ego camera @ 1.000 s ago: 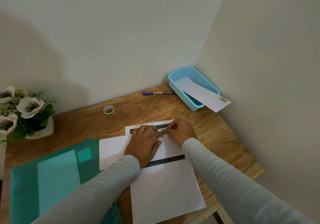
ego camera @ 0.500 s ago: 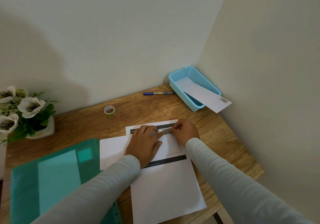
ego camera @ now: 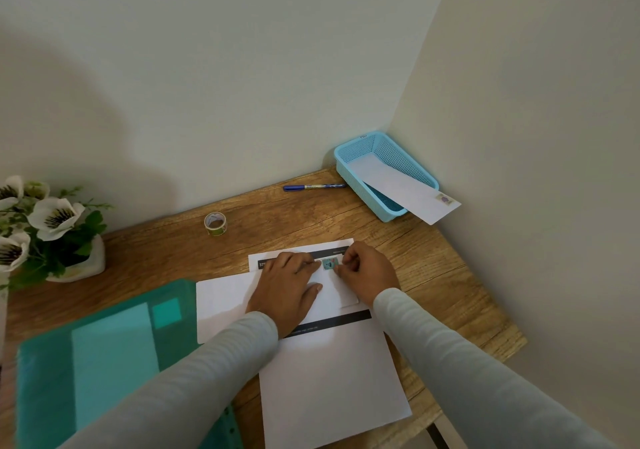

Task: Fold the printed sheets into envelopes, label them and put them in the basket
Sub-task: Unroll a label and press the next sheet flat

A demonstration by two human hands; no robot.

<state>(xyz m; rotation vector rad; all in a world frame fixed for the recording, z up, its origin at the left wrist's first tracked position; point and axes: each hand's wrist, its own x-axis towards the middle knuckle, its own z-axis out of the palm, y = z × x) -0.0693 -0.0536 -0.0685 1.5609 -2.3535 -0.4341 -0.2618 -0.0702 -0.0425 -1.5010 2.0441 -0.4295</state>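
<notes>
The small teal sticker label (ego camera: 328,263), mostly hidden between the fingers a second ago, now lies uncovered at the top edge of the folded white paper envelope (ego camera: 332,289). The right hand (ego camera: 367,272), fingers curled narrow, has slid off toward 3 o'clock and only touches the label's edge. The left hand (ego camera: 287,285) stays flat and spread on the envelope, holding nothing, its fingertip at the label's 9 o'clock side. So the seal looks stuck down, and the envelope seems nearly ready to move.

The light blue plastic mesh basket (ego camera: 349,166) sits at 2 o'clock in the wall corner, one finished white envelope (ego camera: 401,185) already propped in it. The wooden table (ego camera: 433,275) also carries printed white sheets (ego camera: 329,379) beneath the work, a small sticker roll (ego camera: 215,224) at 11 o'clock, a blue pen (ego camera: 313,187), a green plastic folder (ego camera: 104,355) and white artificial flowers (ego camera: 45,220)
</notes>
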